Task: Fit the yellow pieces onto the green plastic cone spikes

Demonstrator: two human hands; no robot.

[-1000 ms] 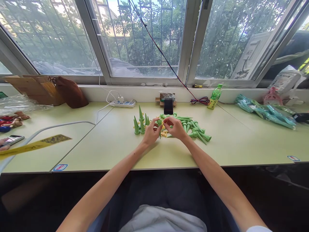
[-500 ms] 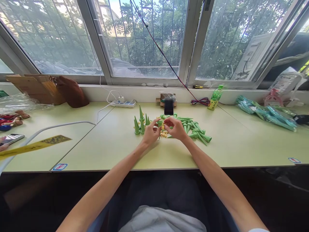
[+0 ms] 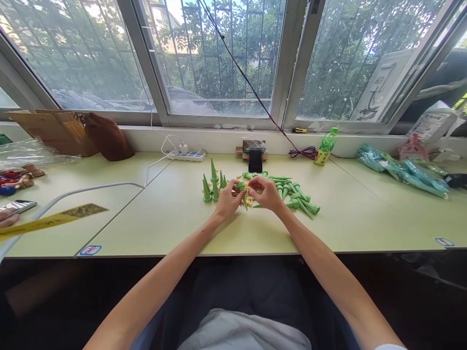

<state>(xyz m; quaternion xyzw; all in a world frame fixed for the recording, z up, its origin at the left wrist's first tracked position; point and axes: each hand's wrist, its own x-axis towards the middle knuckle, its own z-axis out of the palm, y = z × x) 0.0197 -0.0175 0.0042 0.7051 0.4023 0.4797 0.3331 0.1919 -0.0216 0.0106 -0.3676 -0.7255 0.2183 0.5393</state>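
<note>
My left hand (image 3: 226, 200) is closed on a green plastic watering spike (image 3: 240, 185), its cap end up and its tip (image 3: 245, 204) pointing down. Close against that cap, my right hand (image 3: 265, 193) pinches what looks like a small yellow valve (image 3: 247, 186), mostly covered by the fingertips. More small yellow pieces (image 3: 249, 201) lie on the table under and between the hands. Left of my left hand, several green spikes (image 3: 206, 189) stand tip up with yellow bits on them. A loose pile of green spikes (image 3: 297, 193) lies to the right of my right hand.
A phone (image 3: 255, 160) leans on a small box behind the hands. A green bottle (image 3: 326, 147) stands back right, near bundled teal packets (image 3: 403, 170). The power strip (image 3: 187, 155) and white cable lie back left. Another person's hand (image 3: 8, 218) holds a phone at far left.
The spike in my left hand has tilted slightly, its tip shifting right and its cap showing more. Both hands stay in nearly the same place.
</note>
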